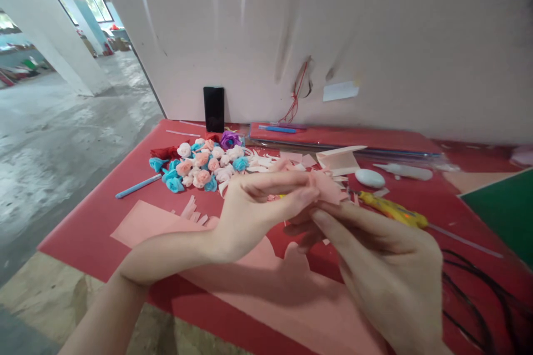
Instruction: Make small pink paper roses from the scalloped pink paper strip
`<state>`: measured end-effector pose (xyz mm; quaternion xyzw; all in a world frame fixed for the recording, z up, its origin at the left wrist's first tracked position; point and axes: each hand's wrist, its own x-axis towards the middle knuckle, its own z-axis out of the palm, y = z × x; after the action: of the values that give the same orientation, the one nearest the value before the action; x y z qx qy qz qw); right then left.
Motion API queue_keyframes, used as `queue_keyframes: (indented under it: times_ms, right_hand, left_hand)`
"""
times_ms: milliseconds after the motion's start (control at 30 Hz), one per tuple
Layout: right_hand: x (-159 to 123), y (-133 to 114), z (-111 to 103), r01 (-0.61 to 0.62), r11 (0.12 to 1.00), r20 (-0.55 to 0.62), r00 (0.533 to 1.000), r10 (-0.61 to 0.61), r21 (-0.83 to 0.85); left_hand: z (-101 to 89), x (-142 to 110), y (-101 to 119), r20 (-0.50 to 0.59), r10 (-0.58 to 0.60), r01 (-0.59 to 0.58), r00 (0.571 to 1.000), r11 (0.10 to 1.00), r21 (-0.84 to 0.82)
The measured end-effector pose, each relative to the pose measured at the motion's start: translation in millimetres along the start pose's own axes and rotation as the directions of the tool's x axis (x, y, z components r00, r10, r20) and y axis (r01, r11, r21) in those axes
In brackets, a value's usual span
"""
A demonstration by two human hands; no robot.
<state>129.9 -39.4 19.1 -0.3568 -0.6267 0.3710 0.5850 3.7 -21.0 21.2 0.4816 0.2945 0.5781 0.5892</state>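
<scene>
The left hand (pixel 254 213) and right hand (pixel 383 260) meet above the red surface (pixel 95 227), the grip of each pinching a small piece of pink paper (pixel 328 187) between thumb and fingers. The piece is held between a cluster of paper roses (pixel 202 161), at left, and a yellow glue gun (pixel 393 211), at right; a cut pink sheet (pixel 266 288) lies nearer the viewer.

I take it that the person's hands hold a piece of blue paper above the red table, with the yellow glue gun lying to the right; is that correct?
The colour is wrong: the head view shows that the piece of paper is pink, not blue. The rest stands.
</scene>
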Motion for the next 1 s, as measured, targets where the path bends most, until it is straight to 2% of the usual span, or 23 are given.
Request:
queue_keyframes:
  times_ms: [433, 600, 833, 1000]
  right_hand:
    - [-0.9, 2.9, -1.7, -0.043, 0.999, -0.009, 0.999, 0.043, 0.031]
    - [-0.3, 0.7, -0.9, -0.021, 0.999, -0.014, 1.000, 0.021, 0.032]
    - [1.2, 0.9, 0.2, -0.039, 0.999, -0.011, 0.999, 0.039, -0.015]
    - [-3.0, 0.7, 0.1, -0.056, 0.994, -0.061, 0.997, 0.051, -0.094]
  left_hand:
    - [0.1, 0.2, -5.8, 0.012, -0.022, 0.022, 1.000, 0.999, -0.027]
    - [0.1, 0.4, -6.2, 0.007, -0.024, 0.024, 1.000, 0.999, -0.034]
    - [0.0, -0.4, -9.1, 0.002, -0.044, 0.044, 0.999, 0.996, -0.082]
    - [-0.1, -0.2, -14.8, -0.024, -0.031, 0.028, 0.999, 0.994, -0.110]
